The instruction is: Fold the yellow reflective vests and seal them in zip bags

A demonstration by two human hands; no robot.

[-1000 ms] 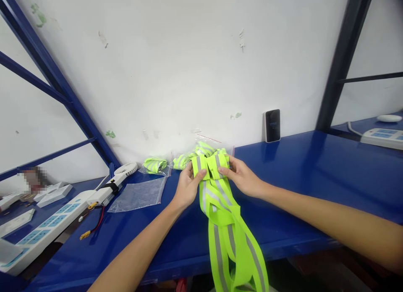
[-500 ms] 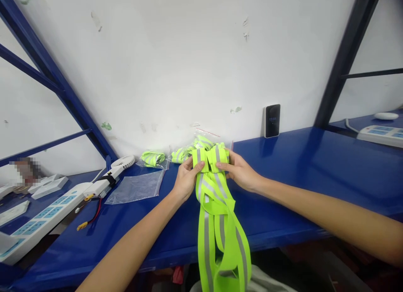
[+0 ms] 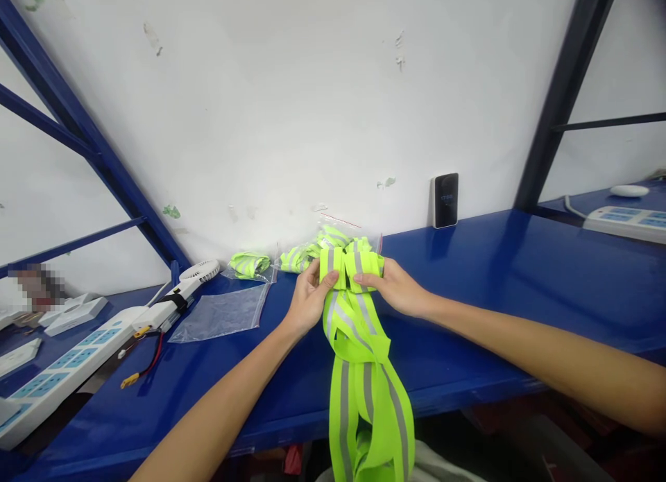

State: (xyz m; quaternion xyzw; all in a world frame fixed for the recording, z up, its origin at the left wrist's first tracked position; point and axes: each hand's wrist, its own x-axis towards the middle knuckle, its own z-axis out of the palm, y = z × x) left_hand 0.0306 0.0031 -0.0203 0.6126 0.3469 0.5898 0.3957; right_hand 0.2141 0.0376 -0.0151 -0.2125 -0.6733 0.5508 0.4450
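Note:
Neon yellow-green reflective straps with grey stripes hang from between my hands and droop over the table's front edge. My left hand pinches the folded upper part on its left side, thumb in front. On the other side my right hand grips the same bundle, its thumb pressed across the front and its other fingers mostly hidden behind. Just behind the hands lie clear zip bags of similar straps, partly covered by the bundle. A smaller bag of folded strap sits to their left.
A flat clear zip bag lies left of my hands on the blue table. Further left are a white handheld fan, a cable with yellow connectors and a long power strip. A black-screened device leans against the wall.
The folded ends between my hands have drawn closer together, and my right fingers have slipped further behind the bundle. The hanging loops have shifted slightly. The view has turned a little.

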